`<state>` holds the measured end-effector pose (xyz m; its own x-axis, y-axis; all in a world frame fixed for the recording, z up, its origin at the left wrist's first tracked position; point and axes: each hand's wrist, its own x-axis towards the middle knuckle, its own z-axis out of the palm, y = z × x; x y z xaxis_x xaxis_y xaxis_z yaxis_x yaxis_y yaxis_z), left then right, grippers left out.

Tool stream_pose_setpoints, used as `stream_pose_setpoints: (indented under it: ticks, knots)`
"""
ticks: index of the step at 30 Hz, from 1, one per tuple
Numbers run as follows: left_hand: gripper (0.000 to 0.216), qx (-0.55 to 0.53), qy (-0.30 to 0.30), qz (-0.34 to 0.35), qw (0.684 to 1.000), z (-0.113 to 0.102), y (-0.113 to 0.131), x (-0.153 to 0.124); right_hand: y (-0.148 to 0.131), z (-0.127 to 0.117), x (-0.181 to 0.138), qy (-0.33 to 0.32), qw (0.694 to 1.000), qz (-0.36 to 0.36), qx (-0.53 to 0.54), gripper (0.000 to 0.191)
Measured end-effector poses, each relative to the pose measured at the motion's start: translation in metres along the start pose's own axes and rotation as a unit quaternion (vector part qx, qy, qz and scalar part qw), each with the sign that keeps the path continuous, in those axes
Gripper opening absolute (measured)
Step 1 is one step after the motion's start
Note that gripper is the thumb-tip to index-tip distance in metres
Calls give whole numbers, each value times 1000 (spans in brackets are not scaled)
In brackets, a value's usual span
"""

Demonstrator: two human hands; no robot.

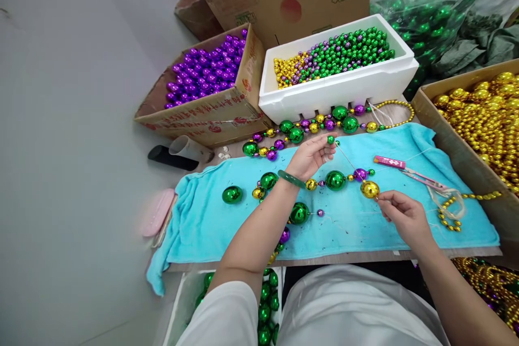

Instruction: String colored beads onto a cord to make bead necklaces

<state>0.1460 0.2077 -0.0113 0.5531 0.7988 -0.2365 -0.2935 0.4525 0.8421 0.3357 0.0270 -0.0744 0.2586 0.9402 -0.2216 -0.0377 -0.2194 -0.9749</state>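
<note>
My left hand (pixel 310 155) pinches a small green bead (pixel 331 140) above the turquoise towel (pixel 211 216). A thin thread (pixel 345 155) runs from that bead down to a half-strung strand (pixel 334 180) of green, gold and purple beads. My right hand (pixel 403 215) is closed in a pinch just right of a large gold bead (pixel 370 189) at the strand's end, seemingly on the thread. A green bangle (pixel 290 179) sits on my left wrist. Loose green beads (pixel 232 194) lie on the towel to the left.
A white foam box (pixel 336 92) holds mixed small beads. A cardboard box of purple beads (pixel 205 73) stands at left, and one of gold beads (pixel 484 113) at right. A finished strand (pixel 312 127) lies behind the towel. Scissors (pixel 424 178) and a pink lighter (pixel 389 162) rest on the towel.
</note>
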Motion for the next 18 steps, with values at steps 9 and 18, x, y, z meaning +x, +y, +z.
stream_pose_setpoints:
  ticks: [9,18]
  knots:
    - [36,266,-85,-38,959,3,-5,-24,9,1,4,-39,999,-6,5,19]
    - [29,744,152,39,649,-48,10,-13,6,-3,3,-14,999,-36,-4,17]
